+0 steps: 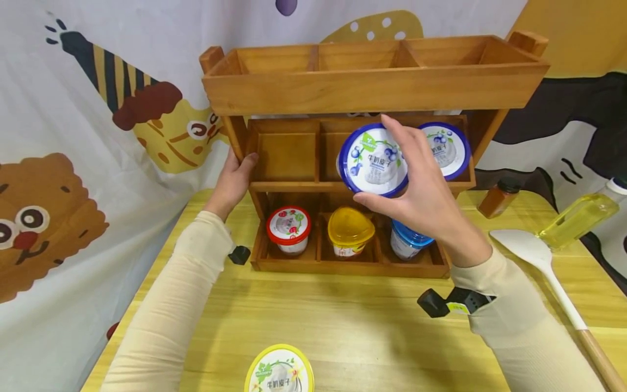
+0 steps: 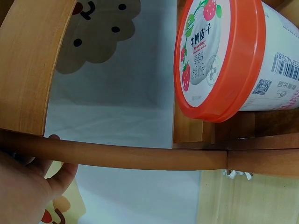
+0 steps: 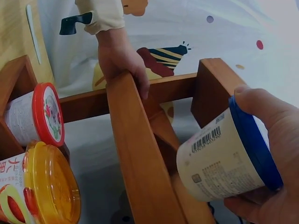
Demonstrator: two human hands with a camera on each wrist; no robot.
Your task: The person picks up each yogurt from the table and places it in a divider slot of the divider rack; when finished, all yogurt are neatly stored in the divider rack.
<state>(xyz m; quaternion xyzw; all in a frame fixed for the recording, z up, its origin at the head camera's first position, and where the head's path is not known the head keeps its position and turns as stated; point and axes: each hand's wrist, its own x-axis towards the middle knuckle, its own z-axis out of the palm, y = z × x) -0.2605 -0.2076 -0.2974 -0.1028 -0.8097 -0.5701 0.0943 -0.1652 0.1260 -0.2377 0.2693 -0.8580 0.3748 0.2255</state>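
Observation:
My right hand (image 1: pixel 416 179) grips a blue-lidded yogurt cup (image 1: pixel 374 160) by its lid, thumb at one side and fingers at the other. In the head view the cup overlaps the middle shelf. The right wrist view shows its white side (image 3: pixel 217 163) tilted over the shelf's front board. My left hand (image 1: pixel 234 182) holds the left upright of the wooden rack (image 1: pixel 372 87), fingers round the post (image 2: pixel 117 155) in the left wrist view. Another blue-lidded cup (image 1: pixel 447 149) sits in the middle shelf's right compartment.
On the bottom shelf stand a red-lidded cup (image 1: pixel 289 228), a yellow-lidded cup (image 1: pixel 350 231) and a light-blue-lidded cup (image 1: pixel 410 239). A cup with a yellow rim (image 1: pixel 279 373) stands at the table's front. At right are a spice jar (image 1: pixel 499 197), an oil bottle (image 1: pixel 583 215) and a white spatula (image 1: pixel 534 253).

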